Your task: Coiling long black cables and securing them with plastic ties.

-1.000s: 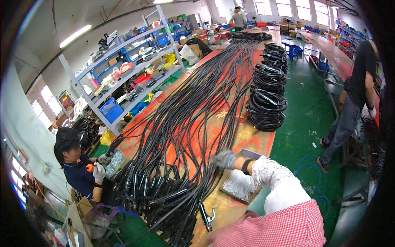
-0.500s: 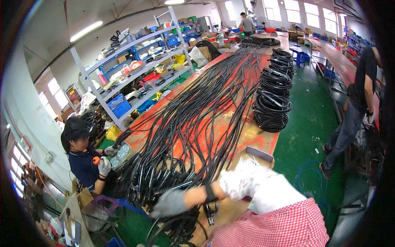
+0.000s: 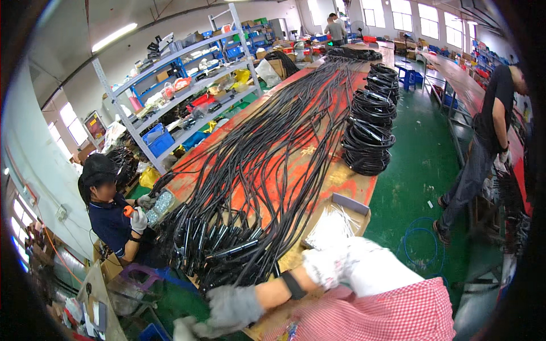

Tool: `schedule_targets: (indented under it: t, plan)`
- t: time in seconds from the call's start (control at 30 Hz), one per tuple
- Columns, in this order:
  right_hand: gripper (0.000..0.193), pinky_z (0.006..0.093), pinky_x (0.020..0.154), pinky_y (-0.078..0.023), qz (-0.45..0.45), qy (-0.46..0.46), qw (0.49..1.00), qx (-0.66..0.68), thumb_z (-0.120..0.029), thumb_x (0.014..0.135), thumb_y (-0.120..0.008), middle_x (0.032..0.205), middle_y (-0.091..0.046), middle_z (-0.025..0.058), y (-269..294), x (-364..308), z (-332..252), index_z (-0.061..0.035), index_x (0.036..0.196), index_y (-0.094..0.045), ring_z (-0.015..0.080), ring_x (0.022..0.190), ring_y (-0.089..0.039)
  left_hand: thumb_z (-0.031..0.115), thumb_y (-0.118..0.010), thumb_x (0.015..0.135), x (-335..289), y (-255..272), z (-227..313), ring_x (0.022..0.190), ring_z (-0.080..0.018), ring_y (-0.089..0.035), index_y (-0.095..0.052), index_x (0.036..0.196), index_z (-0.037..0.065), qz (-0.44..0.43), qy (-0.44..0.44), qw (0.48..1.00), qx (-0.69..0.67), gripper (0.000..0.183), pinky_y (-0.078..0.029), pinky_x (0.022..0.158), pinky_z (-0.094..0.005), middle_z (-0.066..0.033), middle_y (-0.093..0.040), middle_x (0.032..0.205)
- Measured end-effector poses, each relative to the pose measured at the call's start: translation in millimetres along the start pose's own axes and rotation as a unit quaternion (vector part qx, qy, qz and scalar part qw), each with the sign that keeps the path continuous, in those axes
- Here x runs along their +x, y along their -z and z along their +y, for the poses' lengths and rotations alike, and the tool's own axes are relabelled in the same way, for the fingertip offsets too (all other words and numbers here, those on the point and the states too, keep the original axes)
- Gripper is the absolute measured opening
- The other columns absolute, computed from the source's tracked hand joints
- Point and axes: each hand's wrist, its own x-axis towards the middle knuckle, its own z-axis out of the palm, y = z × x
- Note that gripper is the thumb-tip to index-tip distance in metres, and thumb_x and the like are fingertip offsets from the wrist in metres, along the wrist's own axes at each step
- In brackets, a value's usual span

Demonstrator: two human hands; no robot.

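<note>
My right hand (image 3: 234,307), in a grey glove with a black band at the wrist, reaches past the table's near end. Motion smears its fingers, so its grip cannot be made out. My left hand (image 3: 190,328), also gloved, shows only in part at the bottom edge, blurred, close to the right one. Just beyond my hands lie the black cylindrical ends (image 3: 219,244) of many black cables (image 3: 273,136), which stretch away along the table. No held thing can be made out in either hand.
An open box of white sticks (image 3: 335,224) sits at the table's right edge, below stacked black cable coils (image 3: 368,142). At left, a co-worker (image 3: 108,210) holds an orange-handled tool (image 3: 128,211) beside a tray of small shiny parts (image 3: 162,206). Another person (image 3: 489,136) stands at right.
My right hand has moved down, off the near cables, and my left hand has come further into view. The dark cable loops near the bottom edge no longer show. The view has shifted slightly.
</note>
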Motion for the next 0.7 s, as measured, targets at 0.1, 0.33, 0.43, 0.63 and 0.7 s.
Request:
schedule_targets:
  t: [0.1,0.33,0.43,0.63,0.7]
  plan:
    - [0.032,0.0392,0.043,-0.037,0.100,-0.015,0.995,-0.017,-0.039,0.079,-0.053,0.047,-0.047,0.0082,-6,39,5,-0.0087,0.067,-0.051,0.0290,0.044,-0.050,0.039,-0.039,0.094,-23,-18,8,0.054,-0.0119,-0.037,-0.052,0.105,0.001,-0.184,0.092,0.973,-0.103,0.042,-0.036,0.055,-0.0265,-0.0015,-0.047,0.073]
    - [0.019,0.0429,0.044,-0.043,-0.335,-0.309,0.878,-0.145,-0.036,0.087,-0.047,0.066,-0.059,0.0057,70,-151,142,-0.0220,0.091,-0.059,0.0251,0.057,-0.059,0.032,-0.047,0.090,-64,50,24,0.045,-0.0119,-0.033,-0.052,0.108,0.002,0.162,-0.286,0.943,-0.061,0.036,-0.035,0.049,-0.0225,-0.0029,-0.047,0.074]
    - [0.028,0.0436,0.048,-0.044,-0.233,-0.639,0.733,-0.018,-0.044,0.085,-0.046,0.069,-0.061,0.0101,85,-221,178,-0.0255,0.097,-0.063,0.0281,0.059,-0.060,0.026,-0.051,0.088,-63,75,39,0.050,-0.0082,-0.036,-0.052,0.107,0.000,0.236,-0.172,0.944,-0.153,0.033,-0.035,0.052,-0.0202,0.0020,-0.041,0.062]
    - [0.022,0.0398,0.048,-0.042,-0.174,-0.095,0.980,0.035,-0.034,0.083,-0.049,0.058,-0.056,0.0094,30,-79,57,-0.0200,0.092,-0.064,0.0255,0.052,-0.055,0.018,-0.055,0.085,-35,8,35,0.048,-0.0081,-0.033,-0.048,0.113,-0.003,0.170,-0.040,0.984,-0.035,0.035,-0.033,0.050,-0.0230,0.0034,-0.038,0.059]
    - [0.013,0.0429,0.052,-0.041,0.004,0.035,0.999,0.012,-0.025,0.082,-0.046,0.052,-0.051,0.0086,12,-9,6,-0.0157,0.081,-0.055,0.0286,0.049,-0.053,0.017,-0.055,0.084,-37,-28,23,0.048,-0.0086,-0.033,-0.046,0.115,-0.003,0.075,-0.021,0.997,-0.006,0.038,-0.034,0.051,-0.0235,0.0030,-0.039,0.060]
